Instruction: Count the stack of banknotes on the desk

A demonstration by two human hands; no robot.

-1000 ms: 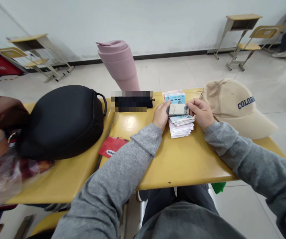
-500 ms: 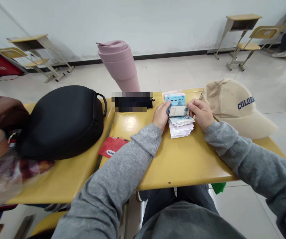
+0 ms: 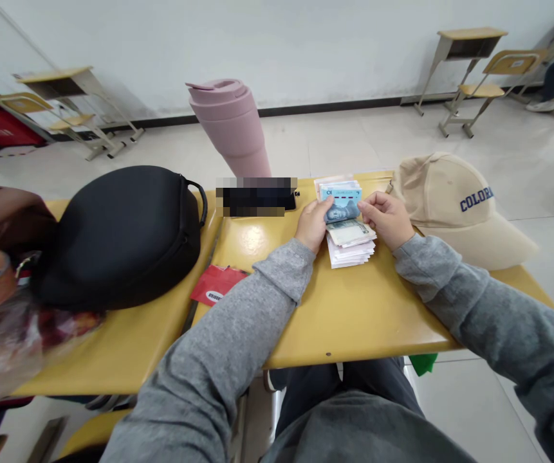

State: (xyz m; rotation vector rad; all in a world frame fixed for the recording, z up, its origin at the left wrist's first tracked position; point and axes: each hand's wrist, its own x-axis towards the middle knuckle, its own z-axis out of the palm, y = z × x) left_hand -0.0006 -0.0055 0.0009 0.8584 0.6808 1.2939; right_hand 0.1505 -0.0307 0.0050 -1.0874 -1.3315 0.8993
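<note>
A wad of blue banknotes (image 3: 343, 207) lies between the person's two hands toward the far side of a yellow counter (image 3: 354, 315), its top note facing up with a printed portrait and the digits 10 at its upper left corner. The left hand (image 3: 311, 226) is clamped on the wad's left edge, its thumb laid over the face of the top note. The right hand (image 3: 388, 218) has thumb and fingers pinched together on the wad's right edge, though how many notes it has caught is too small to tell. Just below the blue notes, on the near side, a greenish-grey note (image 3: 352, 233) tops a stack of white slips (image 3: 351, 254) whose ends spread unevenly toward the person. Both forearms wear grey sleeves (image 3: 277, 280), pushed up in folds. To the right of the right hand rests a beige baseball cap (image 3: 443, 193) with dark blue lettering, its brim pointing right. Beyond the left hand sits a flat black device (image 3: 267, 198), partly pixelated, with a tall pink lidded tumbler (image 3: 231, 128) standing behind it. A red packet (image 3: 219, 284) with a white oval label lies near the left forearm, by the counter's left edge. On the adjoining yellow desk at left, a black zippered case (image 3: 122, 238) with a side handle rests beside a crumpled clear plastic bag (image 3: 9, 347).
</note>
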